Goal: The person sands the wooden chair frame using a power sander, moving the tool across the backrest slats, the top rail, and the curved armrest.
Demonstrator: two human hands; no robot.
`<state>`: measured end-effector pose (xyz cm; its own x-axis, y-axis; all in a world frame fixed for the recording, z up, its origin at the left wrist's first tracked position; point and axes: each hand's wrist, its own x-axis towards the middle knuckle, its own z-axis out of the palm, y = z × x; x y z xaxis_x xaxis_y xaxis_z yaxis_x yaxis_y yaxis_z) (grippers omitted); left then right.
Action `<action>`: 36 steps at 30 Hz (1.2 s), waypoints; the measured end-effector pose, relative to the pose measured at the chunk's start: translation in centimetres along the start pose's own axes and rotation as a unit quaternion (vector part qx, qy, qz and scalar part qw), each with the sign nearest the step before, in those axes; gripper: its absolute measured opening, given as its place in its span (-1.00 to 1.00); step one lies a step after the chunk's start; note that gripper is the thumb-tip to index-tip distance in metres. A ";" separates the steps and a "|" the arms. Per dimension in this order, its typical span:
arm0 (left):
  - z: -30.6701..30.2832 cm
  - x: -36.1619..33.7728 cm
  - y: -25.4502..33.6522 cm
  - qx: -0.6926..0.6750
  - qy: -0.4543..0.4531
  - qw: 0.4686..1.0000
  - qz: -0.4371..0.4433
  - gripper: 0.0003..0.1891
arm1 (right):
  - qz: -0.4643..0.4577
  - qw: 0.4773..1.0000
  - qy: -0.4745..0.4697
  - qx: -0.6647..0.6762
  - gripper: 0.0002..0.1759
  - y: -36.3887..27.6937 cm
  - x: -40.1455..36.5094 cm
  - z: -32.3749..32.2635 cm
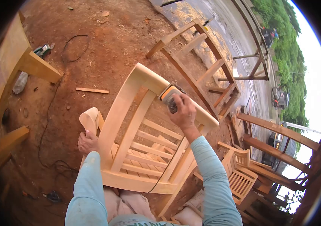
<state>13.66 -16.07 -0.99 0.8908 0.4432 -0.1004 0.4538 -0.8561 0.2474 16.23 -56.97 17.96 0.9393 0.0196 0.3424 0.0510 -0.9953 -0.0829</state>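
Note:
In front of me stands a pale wooden chair [128,94] with a slatted back and a slatted seat. My right hand [183,111] is closed around an orange and grey power sander [171,94], which rests on the chair's far curved rail. My left hand [88,141] is closed on the chair's armrest [89,118], just below its rounded end. A thin dark cord [165,172] crosses the back slats and the near rail.
A brown wooden frame [202,71] stands beyond the chair. At the left is a large curved wooden piece with legs [7,79]. A slatted chair [241,180] stands at the right. A loose wood strip [92,90], a green power tool [42,50] and cables lie on the dirt.

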 end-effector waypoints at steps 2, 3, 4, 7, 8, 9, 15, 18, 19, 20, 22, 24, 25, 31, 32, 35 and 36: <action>0.1 -0.1 -0.2 -0.006 0.004 1.000 0.005 -0.51 | 0.064 0.998 0.003 0.027 -0.28 0.8 1.6 -0.2; 0.3 -0.1 -0.4 -0.008 0.006 1.000 0.009 -0.51 | 0.099 0.994 0.005 0.040 -0.27 1.1 2.9 -0.3; 0.4 -0.1 -0.5 -0.011 0.009 1.000 0.012 -0.51 | 0.136 0.990 -0.007 0.029 -0.27 1.9 4.1 -0.2; 0.2 -0.2 -0.2 -0.016 0.011 1.000 0.008 -0.51 | 0.251 0.966 -0.061 0.001 -0.27 4.3 8.5 0.1; 0.2 -0.1 -0.1 -0.017 0.014 1.000 0.008 -0.51 | 0.294 0.952 -0.091 -0.005 -0.27 4.8 9.9 0.1; 0.2 -0.1 -0.1 -0.016 0.017 1.000 0.008 -0.52 | 0.336 0.934 -0.123 -0.010 -0.27 5.0 10.4 0.2; 0.7 -0.1 -0.2 -0.012 0.026 1.000 0.004 -0.54 | 0.106 0.993 -0.042 0.035 -0.29 -1.8 5.6 0.2; 0.6 -0.1 0.1 -0.007 0.037 0.999 0.006 -0.55 | -0.036 0.998 -0.038 0.022 -0.28 -2.4 3.3 1.0; 0.5 -0.2 0.0 -0.002 0.040 0.999 0.004 -0.55 | -0.049 0.998 -0.038 0.023 -0.28 -2.2 3.4 0.9; 0.4 -0.1 0.0 -0.003 0.041 0.999 0.010 -0.56 | -0.061 0.997 -0.039 0.026 -0.27 -2.1 3.3 0.7; 0.3 -0.2 -0.1 -0.005 0.041 0.999 0.021 -0.56 | 0.031 0.997 -0.023 0.063 -0.27 -1.8 5.4 0.5; 0.1 -0.3 0.1 -0.008 0.038 0.999 0.018 -0.56 | 0.134 0.988 -0.024 0.068 -0.28 -0.2 8.2 0.6; 0.0 -0.3 0.1 -0.011 0.037 0.999 0.017 -0.56 | 0.188 0.980 -0.034 0.057 -0.28 1.0 9.6 0.9; -0.1 -0.2 0.2 -0.015 0.044 0.999 0.020 -0.60 | 0.286 0.949 -0.129 0.031 -0.31 5.1 11.3 0.9; -0.1 -0.3 0.3 -0.011 0.036 0.999 0.014 -0.60 | 0.243 0.965 -0.096 0.034 -0.31 4.2 10.2 0.5; -0.1 -0.3 0.0 -0.003 0.017 1.000 0.002 -0.58 | 0.120 0.991 -0.040 0.041 -0.31 0.9 4.9 -0.8; 0.0 -0.3 -0.1 -0.004 0.015 1.000 0.002 -0.57 | 0.088 0.994 -0.051 0.042 -0.31 0.5 2.9 -1.2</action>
<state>13.31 -16.10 -0.99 0.8913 0.4478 -0.0716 0.4504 -0.8557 0.2548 18.63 -57.52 20.00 0.9654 -0.1405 0.2197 -0.0930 -0.9725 -0.2133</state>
